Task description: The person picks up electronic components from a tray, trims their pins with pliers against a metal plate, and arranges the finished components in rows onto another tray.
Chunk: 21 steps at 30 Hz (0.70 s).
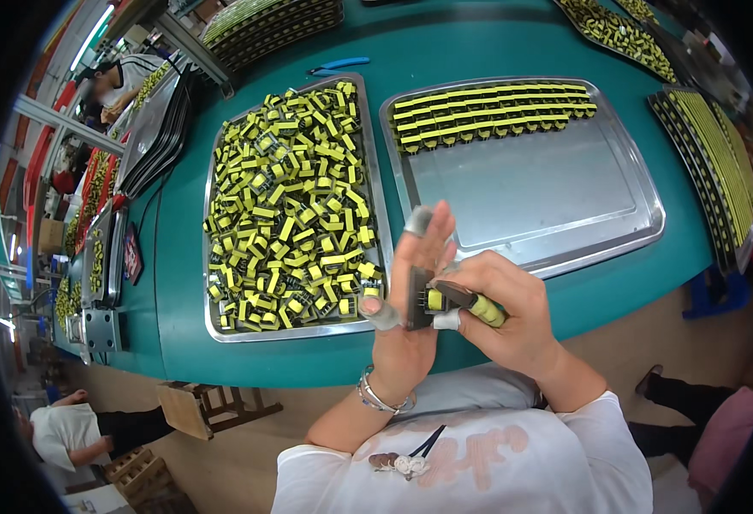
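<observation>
Left hand (pixel 410 295) grips black-yellow component (pixel 423 299) (fingertips taped); right hand (pixel 505 313) pinches yellow part (pixel 486 310) against it, above desk (pixel 445 47) near edge.

Heaped tray (pixel 214 257) left of row-filled tray (pixel 633 184), both on table (pixel 445 43)

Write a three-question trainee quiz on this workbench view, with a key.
1. True or false: the right tray is filled to its rim with loose parts.
2. Which tray holds the jumbled heap of yellow parts? A) left tray B) right tray
3. Fill in: the left hand holds a small dark, flat ____.

Key: 1 false, it has only neat rows along its far edge. 2 A. 3 part; the right hand holds a yellow piece against it.
</observation>
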Each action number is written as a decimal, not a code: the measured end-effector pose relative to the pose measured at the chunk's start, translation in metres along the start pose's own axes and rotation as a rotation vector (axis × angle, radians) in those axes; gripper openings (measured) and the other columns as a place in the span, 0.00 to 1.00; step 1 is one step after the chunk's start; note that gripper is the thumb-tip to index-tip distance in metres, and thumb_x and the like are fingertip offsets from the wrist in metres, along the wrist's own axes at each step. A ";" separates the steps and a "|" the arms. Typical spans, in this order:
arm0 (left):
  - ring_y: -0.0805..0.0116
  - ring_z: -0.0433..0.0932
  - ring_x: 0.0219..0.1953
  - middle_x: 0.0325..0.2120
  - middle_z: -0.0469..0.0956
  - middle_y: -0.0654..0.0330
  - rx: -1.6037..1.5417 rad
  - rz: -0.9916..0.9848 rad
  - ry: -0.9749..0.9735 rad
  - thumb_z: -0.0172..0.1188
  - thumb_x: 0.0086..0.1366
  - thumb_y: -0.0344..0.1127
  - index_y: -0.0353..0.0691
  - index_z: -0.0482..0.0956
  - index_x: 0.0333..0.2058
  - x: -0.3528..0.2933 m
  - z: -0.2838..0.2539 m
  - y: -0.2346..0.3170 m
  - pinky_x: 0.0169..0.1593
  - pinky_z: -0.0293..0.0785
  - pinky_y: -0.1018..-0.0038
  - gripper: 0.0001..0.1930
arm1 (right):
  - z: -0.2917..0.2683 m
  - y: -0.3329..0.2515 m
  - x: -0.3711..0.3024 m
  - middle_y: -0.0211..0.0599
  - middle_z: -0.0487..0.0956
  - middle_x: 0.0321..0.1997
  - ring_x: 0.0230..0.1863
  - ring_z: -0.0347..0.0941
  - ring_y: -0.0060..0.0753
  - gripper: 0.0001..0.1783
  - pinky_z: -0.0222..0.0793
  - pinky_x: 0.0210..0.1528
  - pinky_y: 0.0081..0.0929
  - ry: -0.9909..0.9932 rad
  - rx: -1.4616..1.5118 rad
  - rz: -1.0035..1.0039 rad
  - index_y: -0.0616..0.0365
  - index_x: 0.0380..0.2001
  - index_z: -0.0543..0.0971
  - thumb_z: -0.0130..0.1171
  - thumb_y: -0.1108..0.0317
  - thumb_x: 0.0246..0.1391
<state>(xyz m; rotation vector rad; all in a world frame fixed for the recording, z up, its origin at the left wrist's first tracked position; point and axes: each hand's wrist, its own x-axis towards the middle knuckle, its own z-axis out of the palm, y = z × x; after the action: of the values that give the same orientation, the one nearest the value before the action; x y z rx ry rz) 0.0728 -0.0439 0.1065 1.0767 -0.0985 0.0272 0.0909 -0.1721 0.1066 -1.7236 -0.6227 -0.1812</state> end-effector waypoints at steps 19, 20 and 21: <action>0.54 0.63 0.61 0.62 0.56 0.38 -0.088 -0.270 -0.176 0.41 0.60 0.72 0.37 0.46 0.66 -0.012 -0.008 0.011 0.60 0.62 0.65 0.49 | -0.011 0.005 -0.003 0.35 0.74 0.35 0.33 0.73 0.34 0.19 0.71 0.30 0.27 -0.137 -0.289 -0.480 0.58 0.37 0.81 0.63 0.76 0.34; 0.57 0.67 0.58 0.61 0.59 0.38 0.063 -0.269 -0.229 0.44 0.62 0.69 0.36 0.47 0.65 -0.015 -0.011 0.011 0.57 0.66 0.68 0.47 | -0.010 0.005 -0.004 0.35 0.74 0.35 0.32 0.72 0.33 0.18 0.70 0.30 0.27 -0.114 -0.276 -0.526 0.59 0.35 0.81 0.62 0.75 0.34; 0.63 0.73 0.50 0.56 0.65 0.38 0.167 -0.186 -0.187 0.43 0.67 0.62 0.36 0.52 0.64 -0.020 -0.011 0.010 0.50 0.70 0.73 0.39 | -0.009 0.006 -0.005 0.35 0.74 0.35 0.30 0.71 0.33 0.18 0.70 0.29 0.27 -0.120 -0.262 -0.547 0.60 0.35 0.81 0.63 0.75 0.33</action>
<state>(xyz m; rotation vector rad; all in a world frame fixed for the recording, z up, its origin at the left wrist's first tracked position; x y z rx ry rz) 0.0533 -0.0290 0.1081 1.2501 -0.1662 -0.2367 0.0917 -0.1832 0.1019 -1.7850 -1.1970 -0.5665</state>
